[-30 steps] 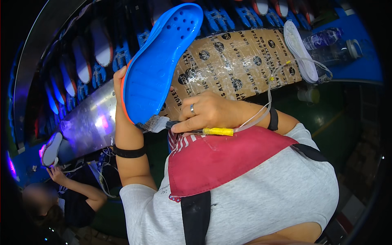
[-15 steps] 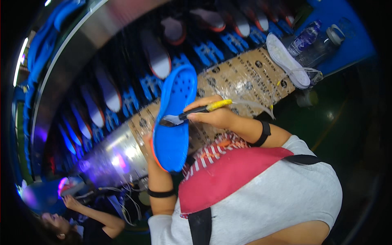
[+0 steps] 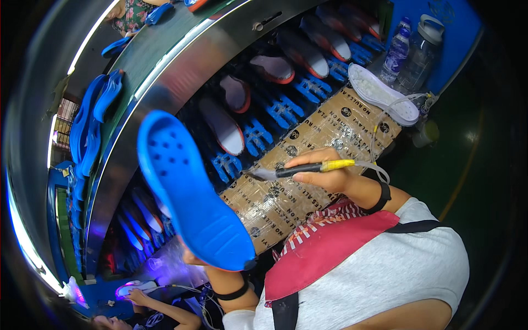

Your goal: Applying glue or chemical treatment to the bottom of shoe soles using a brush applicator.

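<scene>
My left hand (image 3: 191, 257) grips a large blue shoe sole (image 3: 190, 190) from beneath and is mostly hidden by it. The sole is tilted, its smooth dotted face toward me. My right hand (image 3: 324, 175) holds a thin brush (image 3: 300, 169) with a black handle, a yellow collar and a clear tube trailing from its end. The bristle tip points left and hangs clear of the sole, above a taped cardboard-covered bench (image 3: 308, 148).
A conveyor (image 3: 286, 104) carries several soles on blue holders behind the bench. A white sole (image 3: 382, 93) and two water bottles (image 3: 410, 52) lie at the far right. Blue soles (image 3: 91, 121) are stacked at the left. Another person's hand (image 3: 137, 294) works at lower left.
The brush has come off the blue sole and moved right. My left hand has carried the sole to the left and lower. The view has swung toward the conveyor.
</scene>
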A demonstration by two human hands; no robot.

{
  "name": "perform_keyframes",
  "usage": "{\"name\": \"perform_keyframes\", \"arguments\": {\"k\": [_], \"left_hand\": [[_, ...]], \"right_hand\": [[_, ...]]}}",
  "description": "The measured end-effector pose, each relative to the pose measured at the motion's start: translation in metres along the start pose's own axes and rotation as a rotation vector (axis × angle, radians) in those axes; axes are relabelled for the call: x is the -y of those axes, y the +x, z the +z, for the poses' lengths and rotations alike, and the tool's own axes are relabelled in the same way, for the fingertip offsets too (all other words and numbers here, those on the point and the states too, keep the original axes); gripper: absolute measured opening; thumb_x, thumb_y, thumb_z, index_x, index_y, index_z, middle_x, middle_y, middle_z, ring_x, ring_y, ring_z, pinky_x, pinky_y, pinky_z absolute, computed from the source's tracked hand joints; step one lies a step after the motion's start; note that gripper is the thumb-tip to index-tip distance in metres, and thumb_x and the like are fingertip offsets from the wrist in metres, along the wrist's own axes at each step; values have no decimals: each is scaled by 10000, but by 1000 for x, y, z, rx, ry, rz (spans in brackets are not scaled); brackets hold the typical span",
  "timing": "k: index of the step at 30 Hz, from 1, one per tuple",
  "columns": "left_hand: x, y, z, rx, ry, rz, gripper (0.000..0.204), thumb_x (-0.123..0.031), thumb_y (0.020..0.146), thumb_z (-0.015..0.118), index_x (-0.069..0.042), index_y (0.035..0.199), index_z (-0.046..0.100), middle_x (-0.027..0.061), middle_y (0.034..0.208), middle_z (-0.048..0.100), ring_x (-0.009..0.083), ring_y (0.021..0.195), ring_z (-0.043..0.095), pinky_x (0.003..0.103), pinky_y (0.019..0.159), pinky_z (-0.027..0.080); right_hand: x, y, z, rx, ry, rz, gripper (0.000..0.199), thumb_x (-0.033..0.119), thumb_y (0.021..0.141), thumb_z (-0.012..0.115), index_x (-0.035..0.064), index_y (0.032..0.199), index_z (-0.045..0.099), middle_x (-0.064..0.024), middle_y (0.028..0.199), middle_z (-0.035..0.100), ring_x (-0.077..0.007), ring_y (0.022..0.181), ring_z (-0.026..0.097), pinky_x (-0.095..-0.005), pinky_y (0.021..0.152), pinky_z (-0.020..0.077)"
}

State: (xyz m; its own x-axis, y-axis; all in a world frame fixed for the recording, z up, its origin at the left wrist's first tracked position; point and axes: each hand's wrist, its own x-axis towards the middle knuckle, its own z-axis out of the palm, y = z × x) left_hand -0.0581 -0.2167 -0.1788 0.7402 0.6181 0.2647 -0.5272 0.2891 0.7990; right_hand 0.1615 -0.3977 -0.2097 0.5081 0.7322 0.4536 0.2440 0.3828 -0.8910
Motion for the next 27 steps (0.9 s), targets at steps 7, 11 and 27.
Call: {"name": "perform_keyframes", "arguments": {"k": [7, 11, 27], "left_hand": [[-75, 170, 98, 66, 212, 297, 636, -341, 881, 410, 46, 1352, 229, 315, 1287, 351, 442, 1190, 379, 532, 1001, 323], [-118, 237, 83, -105, 271, 66, 740, -304, 896, 470, -66, 1391, -26, 340, 1304, 264, 442, 1120, 444, 559, 1000, 317], [-86, 288, 112, -208, 1471, 122, 1130, -576, 638, 712, -14, 1409, 107, 227, 1318, 358, 296, 1151, 446, 369, 828, 442]], "right_hand": [[1, -8, -10, -102, 156, 200, 241, 70, 760, 666, -9, 985, 641, -43, 774, 646, -55, 660, 556, -192, 576, 436], [-2, -16, -15, -90, 110, 216, 230, 71, 757, 669, -5, 973, 647, -46, 766, 647, -53, 654, 559, -193, 571, 437], [-30, -21, -30, -88, 196, 347, 248, 117, 764, 673, 14, 988, 651, -44, 773, 640, -68, 674, 563, -206, 599, 441]]}}
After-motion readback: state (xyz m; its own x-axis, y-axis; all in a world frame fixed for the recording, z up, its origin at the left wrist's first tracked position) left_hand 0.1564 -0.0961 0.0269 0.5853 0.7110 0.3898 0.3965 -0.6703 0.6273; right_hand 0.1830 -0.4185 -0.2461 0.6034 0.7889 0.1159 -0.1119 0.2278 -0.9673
